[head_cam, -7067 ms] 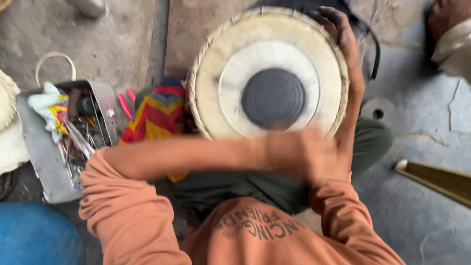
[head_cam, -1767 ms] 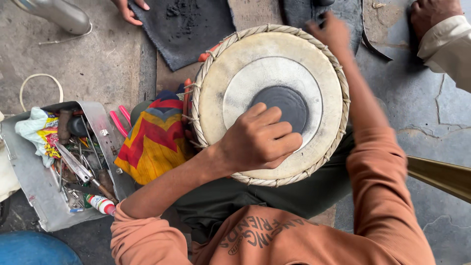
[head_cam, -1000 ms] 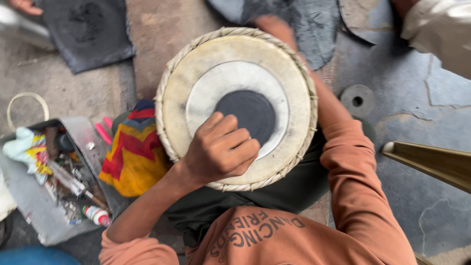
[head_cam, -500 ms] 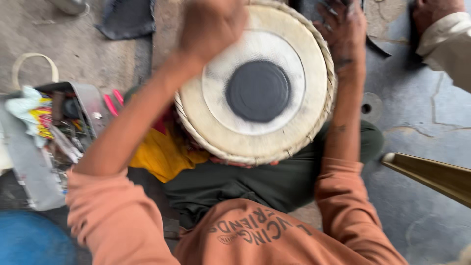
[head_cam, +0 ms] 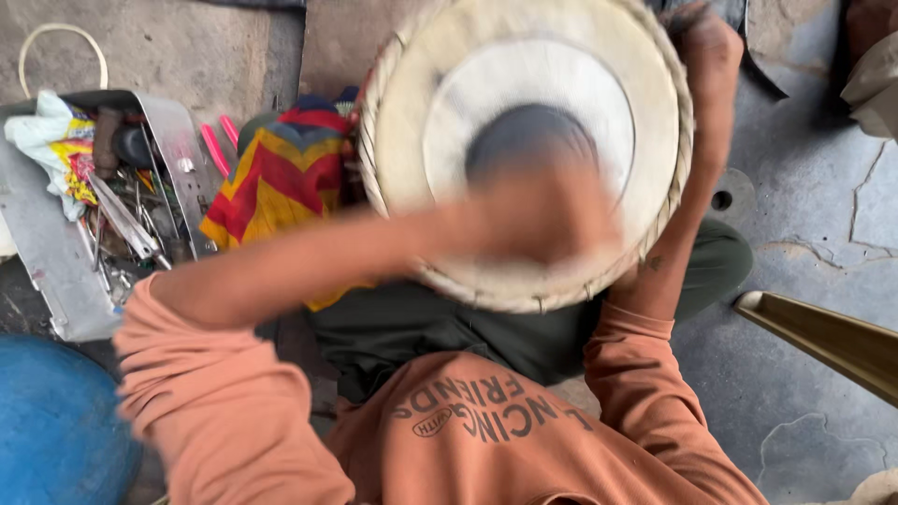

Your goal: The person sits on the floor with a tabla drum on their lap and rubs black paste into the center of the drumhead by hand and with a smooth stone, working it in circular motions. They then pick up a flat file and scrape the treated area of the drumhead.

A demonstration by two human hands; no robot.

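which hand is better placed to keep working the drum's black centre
Left, probably. The left hand, motion-blurred, is over the drum head right by its black centre. The right hand grips the drum's far rim.

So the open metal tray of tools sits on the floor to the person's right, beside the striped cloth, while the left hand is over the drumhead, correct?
Not quite: the head view shows the metal tray of tools on the person's left, not the right. It does lie beside the striped cloth, and the blurred left hand is over the drumhead.
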